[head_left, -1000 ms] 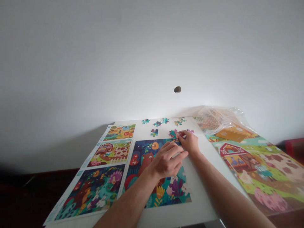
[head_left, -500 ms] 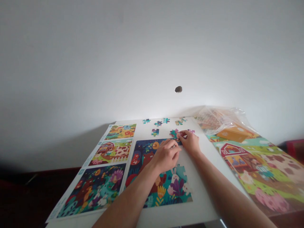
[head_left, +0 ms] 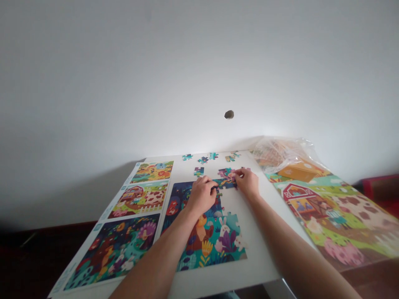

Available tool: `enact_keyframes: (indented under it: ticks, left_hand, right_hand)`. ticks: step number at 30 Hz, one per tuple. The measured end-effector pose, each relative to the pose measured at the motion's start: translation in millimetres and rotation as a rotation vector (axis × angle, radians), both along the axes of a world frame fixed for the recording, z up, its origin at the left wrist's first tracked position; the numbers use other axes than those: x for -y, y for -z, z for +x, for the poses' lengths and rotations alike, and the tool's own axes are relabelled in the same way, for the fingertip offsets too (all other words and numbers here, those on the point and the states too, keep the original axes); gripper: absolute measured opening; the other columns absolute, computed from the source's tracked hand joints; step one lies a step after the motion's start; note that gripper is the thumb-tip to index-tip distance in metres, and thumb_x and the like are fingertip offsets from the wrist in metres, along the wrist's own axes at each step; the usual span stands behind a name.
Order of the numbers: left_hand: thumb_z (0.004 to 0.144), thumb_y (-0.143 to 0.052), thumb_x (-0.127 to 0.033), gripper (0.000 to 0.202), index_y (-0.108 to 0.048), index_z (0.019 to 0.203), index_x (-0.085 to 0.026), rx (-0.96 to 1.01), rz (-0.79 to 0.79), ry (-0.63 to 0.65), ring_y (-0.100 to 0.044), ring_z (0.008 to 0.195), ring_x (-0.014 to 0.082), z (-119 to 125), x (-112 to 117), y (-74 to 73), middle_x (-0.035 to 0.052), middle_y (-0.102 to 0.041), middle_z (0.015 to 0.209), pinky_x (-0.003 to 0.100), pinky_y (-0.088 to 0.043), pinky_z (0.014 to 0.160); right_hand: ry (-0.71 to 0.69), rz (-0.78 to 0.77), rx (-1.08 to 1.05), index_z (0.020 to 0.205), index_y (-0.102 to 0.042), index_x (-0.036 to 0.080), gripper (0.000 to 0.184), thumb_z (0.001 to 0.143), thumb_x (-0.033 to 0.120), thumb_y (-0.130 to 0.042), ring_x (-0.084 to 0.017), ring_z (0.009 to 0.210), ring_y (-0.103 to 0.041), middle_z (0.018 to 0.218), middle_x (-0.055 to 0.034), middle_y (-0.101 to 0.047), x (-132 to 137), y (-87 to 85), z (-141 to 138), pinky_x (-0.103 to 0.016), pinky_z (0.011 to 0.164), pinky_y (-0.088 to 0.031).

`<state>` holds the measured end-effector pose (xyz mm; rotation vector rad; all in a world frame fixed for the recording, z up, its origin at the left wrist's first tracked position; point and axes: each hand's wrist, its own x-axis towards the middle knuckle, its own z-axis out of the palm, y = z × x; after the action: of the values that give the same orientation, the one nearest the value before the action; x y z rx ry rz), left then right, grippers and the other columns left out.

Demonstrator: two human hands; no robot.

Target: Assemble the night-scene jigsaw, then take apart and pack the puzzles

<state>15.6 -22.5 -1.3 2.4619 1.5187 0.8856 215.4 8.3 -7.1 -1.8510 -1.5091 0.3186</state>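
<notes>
Dark-blue-and-teal animal jigsaw; at far edge: left hand, right hand, fingers narrowed, holdings indiscernible. Leftward: white picture sheet, print illegible.

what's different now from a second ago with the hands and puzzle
The left hand has moved left and farther away, uncovering more of the puzzle, including a printed rabbit's ears. The right hand stays near the puzzle's upper right; whether either hand gripped or released anything is unclear. The picture sheet and orange box stay put.
</notes>
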Motion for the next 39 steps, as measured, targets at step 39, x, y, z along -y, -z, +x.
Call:
enact_keyframes:
  ticks: [39]
  left_hand:
    - [0.087, -0.054, -0.025, 0.028, -0.066, 0.113, -0.028, -0.042, -0.011, -0.017, -0.048, 0.123, 0.0267, 4.5, 3.6, 6.0, 0.0046, -0.061, 0.129, 0.048, -0.033, 0.102]
  right_hand:
    - [-0.176, -0.102, 0.345, 0.110, -0.070, 0.026, 0.029, 0.087, 0.031, -0.052, -0.029, 0.114, -0.054, 0.116, -0.0089, -0.067, -61.9, -33.0, -53.2, -0.045, 0.097, -0.036]
